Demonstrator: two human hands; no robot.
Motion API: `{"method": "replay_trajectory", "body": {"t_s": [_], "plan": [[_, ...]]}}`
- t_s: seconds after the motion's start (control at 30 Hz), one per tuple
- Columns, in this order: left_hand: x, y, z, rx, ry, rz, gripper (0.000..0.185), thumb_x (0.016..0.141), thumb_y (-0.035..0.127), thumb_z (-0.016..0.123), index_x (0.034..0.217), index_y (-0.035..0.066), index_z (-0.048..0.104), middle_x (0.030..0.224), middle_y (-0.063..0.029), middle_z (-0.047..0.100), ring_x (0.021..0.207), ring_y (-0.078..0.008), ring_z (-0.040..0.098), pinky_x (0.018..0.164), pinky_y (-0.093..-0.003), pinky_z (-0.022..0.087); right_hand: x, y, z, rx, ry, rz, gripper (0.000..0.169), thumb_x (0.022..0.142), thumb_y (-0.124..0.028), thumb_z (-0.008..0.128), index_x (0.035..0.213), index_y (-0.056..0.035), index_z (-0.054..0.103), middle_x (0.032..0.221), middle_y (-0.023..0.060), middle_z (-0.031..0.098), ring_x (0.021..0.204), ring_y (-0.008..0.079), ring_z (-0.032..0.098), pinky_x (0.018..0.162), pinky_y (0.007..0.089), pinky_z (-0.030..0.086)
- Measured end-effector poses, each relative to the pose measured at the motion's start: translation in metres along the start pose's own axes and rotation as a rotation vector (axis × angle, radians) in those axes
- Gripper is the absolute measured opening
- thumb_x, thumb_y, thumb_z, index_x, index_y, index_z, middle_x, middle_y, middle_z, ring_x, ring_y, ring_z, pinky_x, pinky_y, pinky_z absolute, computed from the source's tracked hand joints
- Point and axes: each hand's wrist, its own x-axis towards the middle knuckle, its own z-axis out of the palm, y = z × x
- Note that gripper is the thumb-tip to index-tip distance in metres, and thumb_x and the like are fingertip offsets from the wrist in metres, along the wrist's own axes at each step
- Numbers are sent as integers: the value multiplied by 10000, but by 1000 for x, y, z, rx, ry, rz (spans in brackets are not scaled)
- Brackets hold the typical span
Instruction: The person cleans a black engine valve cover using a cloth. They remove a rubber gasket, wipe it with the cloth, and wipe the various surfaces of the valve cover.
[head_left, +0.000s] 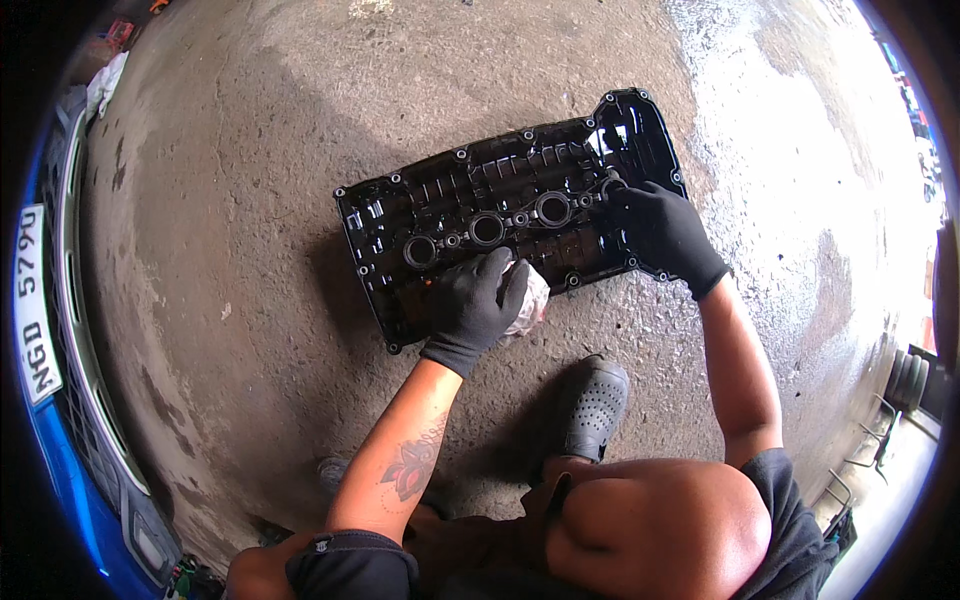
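A black engine valve cover (517, 172) lies on the concrete with its oily, ribbed inner side up. Bolt holes with metal sleeves run around its rim. Along its middle, a gasket strip (554, 209) forms several rings around the spark plug holes. My right hand (664, 229), in a black glove, pinches the rightmost ring; the fingertips are partly hidden. Over the cover's lower edge, my gloved left hand (476, 300) grips a crumpled whitish rag (531, 300) with reddish marks.
A blue car's front bumper (82, 480) with a number plate (37, 300) stands at the left. My grey perforated clog (598, 405) is just below the cover. Wet, shiny floor (795, 172) spreads to the right, with black cylindrical objects (907, 379) at the far right.
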Motion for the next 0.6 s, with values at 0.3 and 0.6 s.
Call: {"method": "replay_trajectory", "body": {"t_s": [0.3,0.6], "plan": [[3,3,2,-23,-59,-47,214,924,215,713,1014,20,722,914,-196,739,810,-349,738,718,-404,585,29,9,-18,-255,-151,-242,95,857,-162,674,903,-108,736,734,134,681,704,363,683,637,436,532],[5,3,2,66,-131,-94,199,930,171,711,1028,0,737,958,-199,752,864,-327,755,764,-373,594,39,33,-28,-132,-149,-361,238,861,-102,704,1087,-39,744,926,179,745,871,305,745,800,387,593]]}}
